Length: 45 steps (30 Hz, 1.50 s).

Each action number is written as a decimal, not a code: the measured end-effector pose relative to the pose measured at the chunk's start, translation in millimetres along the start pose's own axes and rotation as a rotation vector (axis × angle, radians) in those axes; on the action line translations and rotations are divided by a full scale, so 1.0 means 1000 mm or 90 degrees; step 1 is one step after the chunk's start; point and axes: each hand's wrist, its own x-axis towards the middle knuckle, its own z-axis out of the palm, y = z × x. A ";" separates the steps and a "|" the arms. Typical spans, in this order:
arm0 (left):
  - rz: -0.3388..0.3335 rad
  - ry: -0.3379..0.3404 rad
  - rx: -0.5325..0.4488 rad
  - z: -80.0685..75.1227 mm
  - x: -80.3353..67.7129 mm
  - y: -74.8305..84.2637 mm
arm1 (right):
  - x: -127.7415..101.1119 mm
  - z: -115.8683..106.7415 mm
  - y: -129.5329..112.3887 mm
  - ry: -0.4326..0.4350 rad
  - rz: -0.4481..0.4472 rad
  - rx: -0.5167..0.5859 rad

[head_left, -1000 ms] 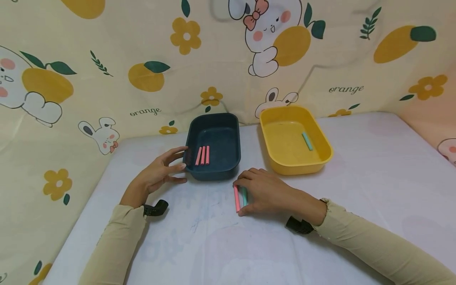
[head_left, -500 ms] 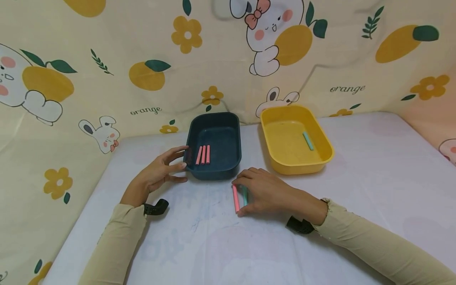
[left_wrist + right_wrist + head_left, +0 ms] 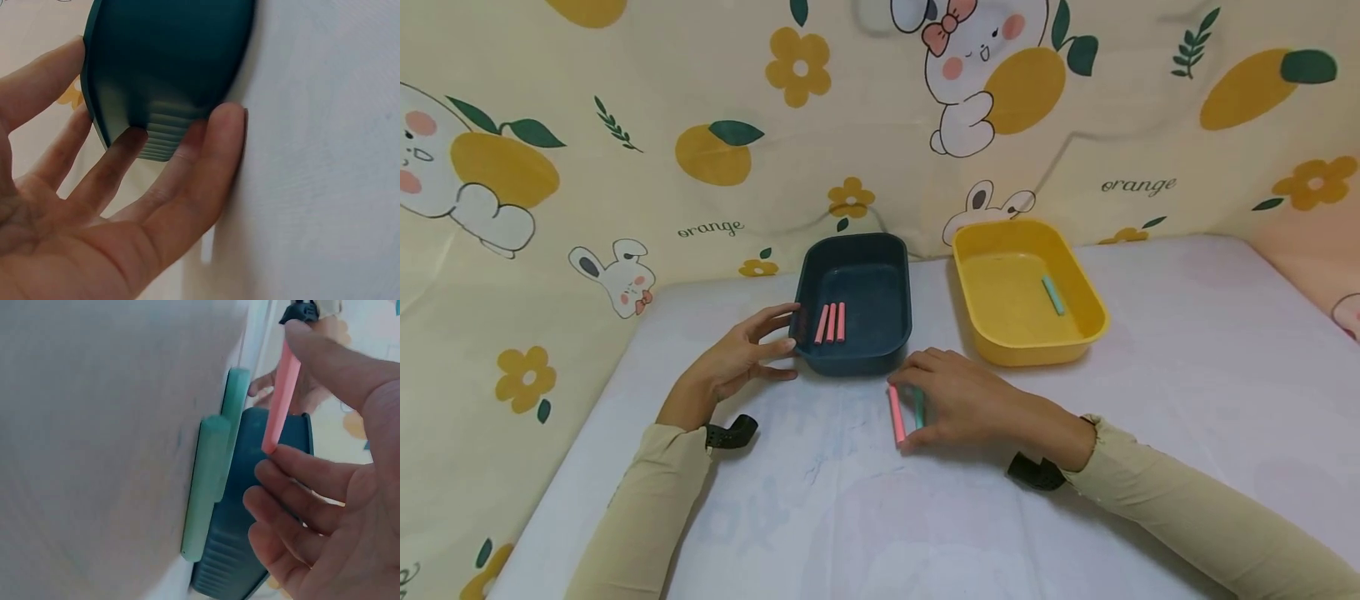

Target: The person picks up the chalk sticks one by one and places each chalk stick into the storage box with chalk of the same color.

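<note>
My right hand (image 3: 962, 402) pinches a pink chalk stick (image 3: 897, 415) end to end between thumb and fingertips, in front of the dark blue tub. In the right wrist view, two green chalk sticks (image 3: 205, 494) lie side by side on the table, near that hand; from the head, the hand partly hides them. My left hand (image 3: 741, 358) rests its fingertips against the left side of the dark blue tub (image 3: 852, 365), fingers spread and relaxed. Inside that tub lie three pink chalk sticks (image 3: 831, 322).
To the right of the blue tub stands a yellow tub (image 3: 1033, 354), with one green chalk stick (image 3: 1053, 295) in it. Both tubs stand on a white-covered table (image 3: 820, 533), near a patterned cloth backdrop (image 3: 865, 100) at the back.
The pink chalk stick, pinched in my right hand, has shifted slightly left, widening its gap to the green chalk. My left hand stays at the blue tub. The head view has drifted slightly.
</note>
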 end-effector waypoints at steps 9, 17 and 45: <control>0.003 0.006 0.002 -0.002 -0.002 0.003 | 0.002 -0.014 -0.005 0.040 -0.031 0.009; 0.013 -0.003 -0.011 0.001 0.002 -0.003 | 0.001 -0.024 -0.006 0.022 -0.025 0.021; 0.018 -0.003 0.039 0.007 -0.002 -0.001 | 0.002 -0.034 0.015 0.070 -0.107 -0.057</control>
